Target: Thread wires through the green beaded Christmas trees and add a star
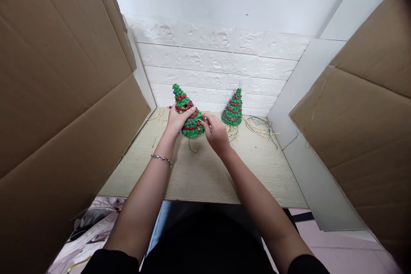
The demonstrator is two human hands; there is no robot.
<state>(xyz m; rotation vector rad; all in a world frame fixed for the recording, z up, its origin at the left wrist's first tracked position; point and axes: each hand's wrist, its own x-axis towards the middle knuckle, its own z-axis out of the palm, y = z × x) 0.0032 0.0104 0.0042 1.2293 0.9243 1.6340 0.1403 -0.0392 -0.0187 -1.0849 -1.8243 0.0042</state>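
Note:
A small green Christmas tree with red garland and coloured balls leans to the left above the table. My left hand is wrapped round its left side, thumb across the front. At its lower right side, my right hand has thumb and finger pinched together on a thin, pale piece too small to name. A dark wire hangs below the tree's base. A second green tree with red garland and a clear top stands upright to the right, touched by neither hand.
Loose yellow and green wires lie at the back right of the table, with more beside the second tree and at the back left. Cardboard walls rise at the left and right. A white brick-pattern wall closes the back.

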